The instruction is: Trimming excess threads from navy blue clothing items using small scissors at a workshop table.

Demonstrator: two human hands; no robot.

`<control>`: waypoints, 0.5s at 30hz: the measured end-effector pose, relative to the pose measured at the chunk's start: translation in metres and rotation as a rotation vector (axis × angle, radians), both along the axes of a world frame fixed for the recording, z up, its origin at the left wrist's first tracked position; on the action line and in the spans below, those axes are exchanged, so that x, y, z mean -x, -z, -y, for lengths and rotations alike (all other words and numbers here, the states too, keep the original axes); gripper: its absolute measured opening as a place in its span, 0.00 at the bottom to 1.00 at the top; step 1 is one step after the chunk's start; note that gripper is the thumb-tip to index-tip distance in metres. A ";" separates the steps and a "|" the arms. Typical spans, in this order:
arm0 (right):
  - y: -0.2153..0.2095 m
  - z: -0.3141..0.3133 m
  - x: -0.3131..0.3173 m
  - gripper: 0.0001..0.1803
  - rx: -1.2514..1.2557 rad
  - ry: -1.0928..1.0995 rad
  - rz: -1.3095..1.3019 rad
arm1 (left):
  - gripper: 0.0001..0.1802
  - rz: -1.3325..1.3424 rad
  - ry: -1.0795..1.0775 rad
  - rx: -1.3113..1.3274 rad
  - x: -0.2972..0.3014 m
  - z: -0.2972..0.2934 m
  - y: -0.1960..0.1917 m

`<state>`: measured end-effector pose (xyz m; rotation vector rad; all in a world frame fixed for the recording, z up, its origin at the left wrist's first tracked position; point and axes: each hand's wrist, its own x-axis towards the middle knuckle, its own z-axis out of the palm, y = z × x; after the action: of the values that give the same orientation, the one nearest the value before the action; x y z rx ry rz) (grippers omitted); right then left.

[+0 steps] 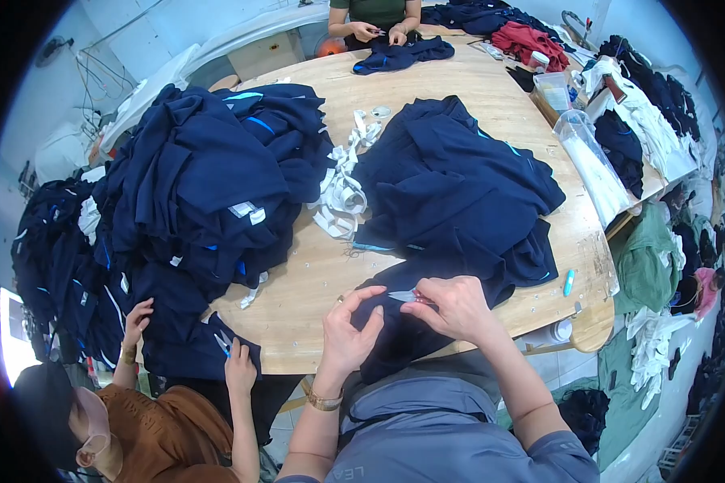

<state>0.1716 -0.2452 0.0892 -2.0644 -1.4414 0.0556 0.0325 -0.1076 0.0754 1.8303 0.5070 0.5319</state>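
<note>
Between right fingers [445,290], snips [401,296]; pale shirt lettering [348,473]

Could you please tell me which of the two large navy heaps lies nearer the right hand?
The right heap, to the right of the white strips; the left heap lies across those strips, farther from the right hand.

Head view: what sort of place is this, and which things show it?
Likely a clothing workshop: piles of dark blue clothes on a wooden table, and snips in the right hand.
</note>
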 end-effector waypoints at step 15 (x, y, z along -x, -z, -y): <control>0.024 -0.005 0.012 0.14 -0.247 0.019 -0.999 | 0.16 0.203 0.015 0.723 0.001 -0.014 0.023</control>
<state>0.1592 -0.2398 0.0649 -1.4675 -0.7429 0.7447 0.0314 -0.0937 0.0524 1.0775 0.4668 0.4409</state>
